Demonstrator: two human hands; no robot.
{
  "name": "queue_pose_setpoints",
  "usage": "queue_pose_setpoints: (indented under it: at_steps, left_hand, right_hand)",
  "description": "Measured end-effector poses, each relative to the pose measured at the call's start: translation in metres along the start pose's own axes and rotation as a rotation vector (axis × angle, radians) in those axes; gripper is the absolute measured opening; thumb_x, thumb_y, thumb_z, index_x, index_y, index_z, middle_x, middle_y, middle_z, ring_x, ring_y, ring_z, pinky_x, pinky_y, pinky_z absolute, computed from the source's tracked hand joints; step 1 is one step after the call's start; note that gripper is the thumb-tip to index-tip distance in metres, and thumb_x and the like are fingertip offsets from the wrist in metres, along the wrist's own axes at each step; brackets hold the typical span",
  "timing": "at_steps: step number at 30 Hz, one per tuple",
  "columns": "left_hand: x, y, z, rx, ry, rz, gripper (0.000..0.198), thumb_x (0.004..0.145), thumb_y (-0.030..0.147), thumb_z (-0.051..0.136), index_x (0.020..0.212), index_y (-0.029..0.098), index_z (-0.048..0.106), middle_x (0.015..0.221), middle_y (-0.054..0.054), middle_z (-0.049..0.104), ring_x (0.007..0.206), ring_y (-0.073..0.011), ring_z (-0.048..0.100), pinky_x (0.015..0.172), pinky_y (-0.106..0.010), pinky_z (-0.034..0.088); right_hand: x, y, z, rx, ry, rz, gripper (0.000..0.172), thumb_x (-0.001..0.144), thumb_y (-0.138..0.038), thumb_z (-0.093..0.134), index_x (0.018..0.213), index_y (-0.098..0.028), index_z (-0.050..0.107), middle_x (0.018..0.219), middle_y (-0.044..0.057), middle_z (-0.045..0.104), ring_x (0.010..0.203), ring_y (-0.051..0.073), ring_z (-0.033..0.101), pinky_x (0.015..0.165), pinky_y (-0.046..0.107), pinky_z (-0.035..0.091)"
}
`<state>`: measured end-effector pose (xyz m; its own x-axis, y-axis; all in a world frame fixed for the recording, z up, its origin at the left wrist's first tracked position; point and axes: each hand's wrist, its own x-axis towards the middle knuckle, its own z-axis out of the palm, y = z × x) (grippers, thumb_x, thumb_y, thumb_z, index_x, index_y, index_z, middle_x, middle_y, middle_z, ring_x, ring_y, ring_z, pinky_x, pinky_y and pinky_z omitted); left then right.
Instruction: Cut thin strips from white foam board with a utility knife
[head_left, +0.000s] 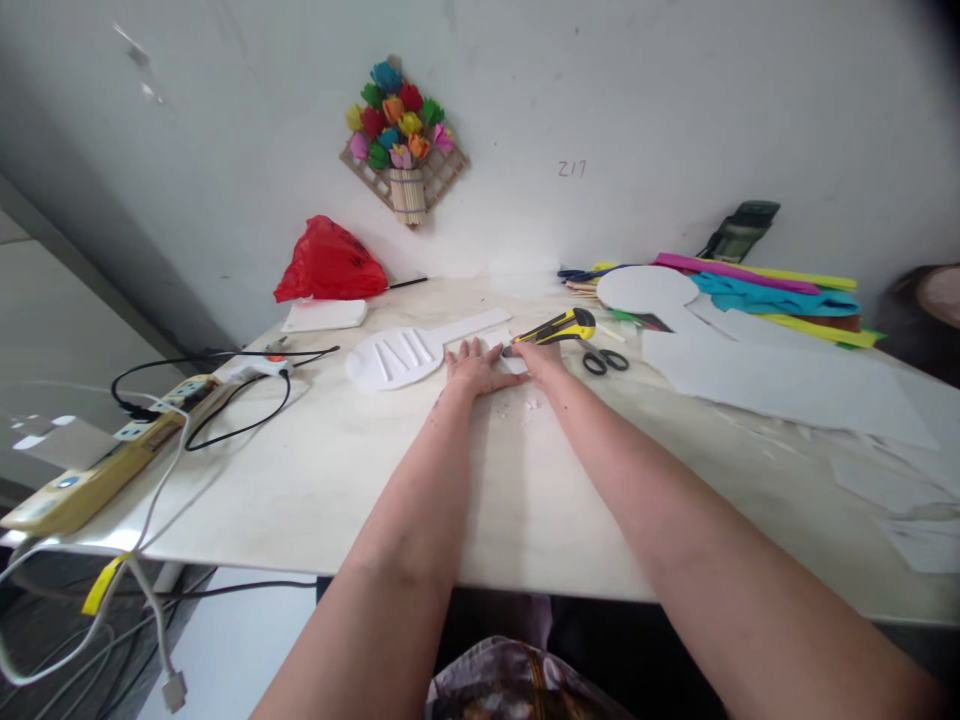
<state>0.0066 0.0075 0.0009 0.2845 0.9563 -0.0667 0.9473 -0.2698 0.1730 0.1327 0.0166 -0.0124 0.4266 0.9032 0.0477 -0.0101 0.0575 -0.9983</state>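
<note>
My left hand point(474, 368) lies flat on the table with fingers spread, pressing on a small white piece of foam or card point(516, 366). Close beside it, the fingers of my right hand point(544, 362) are closed on a yellow and black utility knife point(559, 326). The knife's front end points left toward the white piece; its blade is too small to make out. Left of my hands rests a white paddle-shaped cutout point(360, 368) with several thin strips on it. Black-handled scissors point(604, 361) lie right of my right hand. Small white scraps point(531, 405) dot the table below my hands.
At left are a yellow power strip point(112, 465) and cables. A red plastic bag point(330, 262) stands behind a white stack point(324, 316). White sheets point(765, 375), a round white cutout point(646, 288) and coloured paper point(787, 290) cover the right. Paper flowers point(397, 120) hang on the wall.
</note>
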Motion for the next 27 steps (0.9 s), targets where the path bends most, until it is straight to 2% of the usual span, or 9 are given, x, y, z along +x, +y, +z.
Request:
queue_pose_setpoints:
  at_steps: [8,14,27]
  left_hand:
    - [0.0017,-0.0005,-0.0019,0.026,-0.003,0.004,0.086,0.069,0.078,0.040,0.144,0.039,0.024,0.156,-0.004,0.012,0.142,-0.0328,0.005,0.108,-0.059,0.007]
    - [0.0035,-0.0002,-0.0042,0.068,-0.027,-0.008,0.085,0.071,0.079,0.036,0.144,0.040,0.022,0.156,-0.002,0.012,0.141,-0.0331,0.007,0.108,-0.059,0.010]
    - [0.0041,-0.0008,-0.0008,0.053,0.014,-0.009,0.085,0.069,0.081,0.036,0.143,0.040,0.028,0.155,-0.002,0.017,0.141,-0.0328,0.011,0.108,-0.058,0.011]
  right_hand:
    - [-0.0063,-0.0043,-0.0040,-0.024,-0.029,-0.008,0.017,0.055,-0.011,0.061,0.071,-0.016,0.062,0.085,0.004,0.069,0.087,0.016,0.064,0.079,0.025,0.050]
    - [-0.0046,-0.0011,-0.0003,-0.016,0.010,0.024,0.018,0.054,-0.009,0.061,0.071,-0.015,0.062,0.085,0.004,0.070,0.085,0.017,0.064,0.076,0.026,0.051]
    - [-0.0052,0.0008,-0.0012,0.032,0.043,0.012,0.017,0.053,-0.009,0.061,0.068,-0.015,0.062,0.078,0.004,0.069,0.080,0.017,0.065,0.071,0.026,0.052]
